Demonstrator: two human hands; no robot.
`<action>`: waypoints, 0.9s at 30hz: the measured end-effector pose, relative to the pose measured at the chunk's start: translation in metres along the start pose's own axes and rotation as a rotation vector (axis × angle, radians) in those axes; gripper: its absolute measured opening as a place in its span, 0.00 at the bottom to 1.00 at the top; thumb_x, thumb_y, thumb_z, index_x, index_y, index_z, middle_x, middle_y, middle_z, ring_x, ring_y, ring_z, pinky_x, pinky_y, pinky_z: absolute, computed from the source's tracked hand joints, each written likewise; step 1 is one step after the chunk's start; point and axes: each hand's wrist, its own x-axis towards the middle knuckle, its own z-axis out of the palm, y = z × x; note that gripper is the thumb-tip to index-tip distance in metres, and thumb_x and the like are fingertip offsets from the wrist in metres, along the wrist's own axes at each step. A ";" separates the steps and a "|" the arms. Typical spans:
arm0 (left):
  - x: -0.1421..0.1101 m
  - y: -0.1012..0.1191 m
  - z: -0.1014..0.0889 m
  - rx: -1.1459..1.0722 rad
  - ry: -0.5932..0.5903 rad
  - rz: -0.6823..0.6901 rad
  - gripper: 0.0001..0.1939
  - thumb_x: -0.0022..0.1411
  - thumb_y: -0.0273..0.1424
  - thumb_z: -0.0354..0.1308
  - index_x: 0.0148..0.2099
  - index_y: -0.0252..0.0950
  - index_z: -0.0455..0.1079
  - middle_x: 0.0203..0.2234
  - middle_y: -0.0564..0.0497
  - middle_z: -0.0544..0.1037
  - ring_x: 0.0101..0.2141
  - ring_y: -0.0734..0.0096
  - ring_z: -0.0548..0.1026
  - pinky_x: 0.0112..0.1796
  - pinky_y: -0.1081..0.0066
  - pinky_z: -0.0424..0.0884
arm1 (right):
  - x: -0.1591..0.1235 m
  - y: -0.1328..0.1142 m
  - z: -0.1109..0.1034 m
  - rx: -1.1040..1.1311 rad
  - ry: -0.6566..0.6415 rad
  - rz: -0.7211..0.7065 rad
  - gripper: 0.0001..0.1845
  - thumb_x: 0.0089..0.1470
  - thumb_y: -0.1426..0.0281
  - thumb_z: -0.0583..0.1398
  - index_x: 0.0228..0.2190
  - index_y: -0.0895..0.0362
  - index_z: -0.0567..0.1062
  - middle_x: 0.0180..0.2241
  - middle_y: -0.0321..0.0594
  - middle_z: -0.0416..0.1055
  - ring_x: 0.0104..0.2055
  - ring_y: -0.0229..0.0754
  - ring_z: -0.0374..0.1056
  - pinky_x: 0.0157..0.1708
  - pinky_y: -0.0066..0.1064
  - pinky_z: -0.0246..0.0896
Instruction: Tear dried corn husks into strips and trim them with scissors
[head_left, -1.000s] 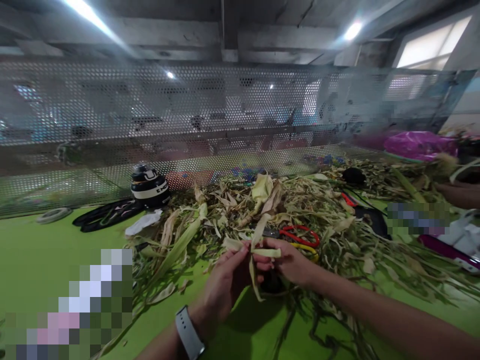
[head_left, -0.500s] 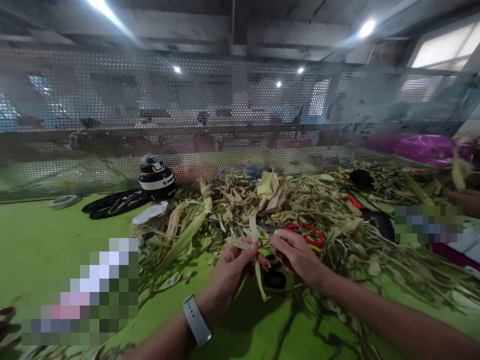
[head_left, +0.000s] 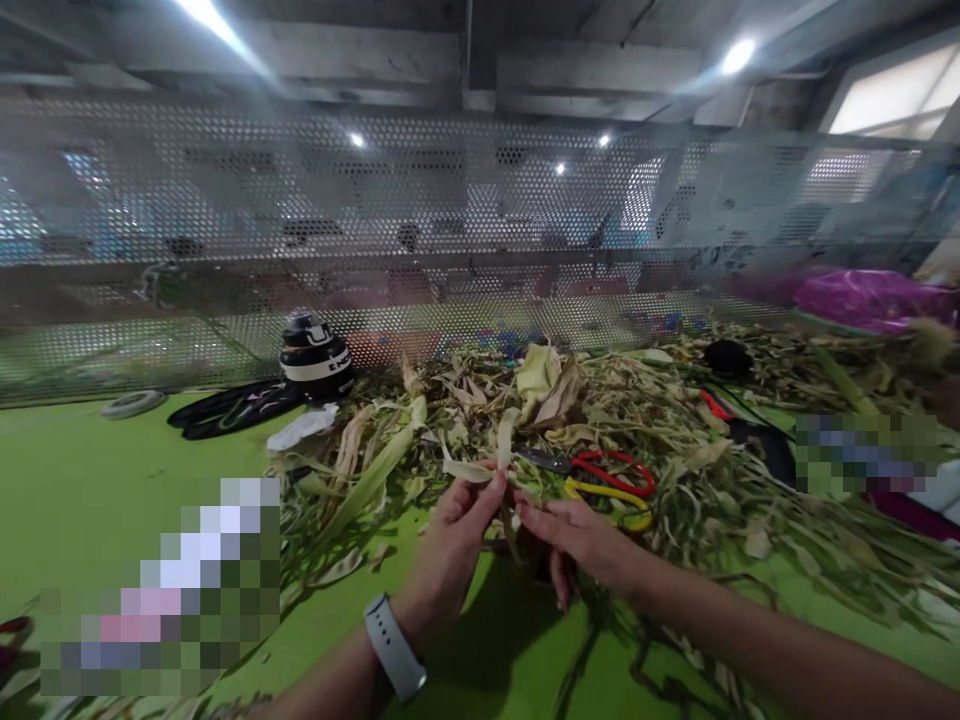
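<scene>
Pale strips of corn husk [head_left: 505, 438] cross one another at my fingertips, one end standing up and one pointing left. My left hand [head_left: 469, 525], with a white watch band [head_left: 394, 648] on its wrist, pinches them where they cross. Close beside it, my right hand [head_left: 574, 535] has thumb and index finger together at the strips, its other fingers hanging lower. A tail of husk drops between the two hands. Just beyond my right hand lie scissors [head_left: 611, 475] with one red and one yellow handle, blades pointing left.
Dried husks and leaves [head_left: 465, 385] form a heap across the green table [head_left: 67, 470]. At the back left stand a black jar [head_left: 316, 360], a white tape roll [head_left: 133, 404] and a crumpled tissue [head_left: 302, 428]. A perforated screen [head_left: 465, 220] rises behind; a purple bag [head_left: 855, 298] lies right.
My right hand has lowered slightly and moved left against the strips, with its lower fingers now hanging down. The strips have turned in my left hand, and the scissors' yellow handle shows more.
</scene>
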 end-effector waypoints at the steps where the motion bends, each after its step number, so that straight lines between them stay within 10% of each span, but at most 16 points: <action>1: 0.000 0.000 0.000 0.004 0.012 0.006 0.11 0.54 0.34 0.59 0.40 0.37 0.68 0.29 0.53 0.76 0.31 0.75 0.71 0.34 0.75 0.66 | 0.000 0.000 0.000 0.016 0.009 0.014 0.28 0.49 0.46 0.49 0.21 0.59 0.65 0.14 0.31 0.62 0.10 0.30 0.58 0.10 0.21 0.48; 15: -0.003 -0.004 0.006 0.125 0.093 0.072 0.11 0.52 0.34 0.59 0.38 0.34 0.66 0.23 0.54 0.75 0.29 0.74 0.71 0.34 0.74 0.64 | -0.006 0.004 -0.001 -0.239 -0.052 -0.108 0.15 0.51 0.61 0.56 0.21 0.58 0.63 0.12 0.26 0.56 0.11 0.27 0.50 0.11 0.19 0.44; 18: -0.002 0.000 0.003 0.133 0.113 0.082 0.11 0.52 0.35 0.59 0.37 0.35 0.67 0.22 0.56 0.72 0.26 0.77 0.68 0.30 0.77 0.63 | -0.006 -0.004 -0.012 -0.203 0.102 -0.158 0.20 0.52 0.57 0.55 0.18 0.59 0.65 0.10 0.26 0.55 0.11 0.27 0.48 0.10 0.19 0.42; 27: -0.010 0.001 0.011 0.352 -0.222 -0.173 0.17 0.52 0.42 0.58 0.23 0.32 0.67 0.12 0.56 0.68 0.14 0.83 0.57 0.17 0.79 0.51 | 0.003 -0.008 -0.019 -0.005 0.345 -0.256 0.21 0.49 0.54 0.57 0.20 0.58 0.63 0.13 0.27 0.58 0.12 0.28 0.51 0.12 0.20 0.49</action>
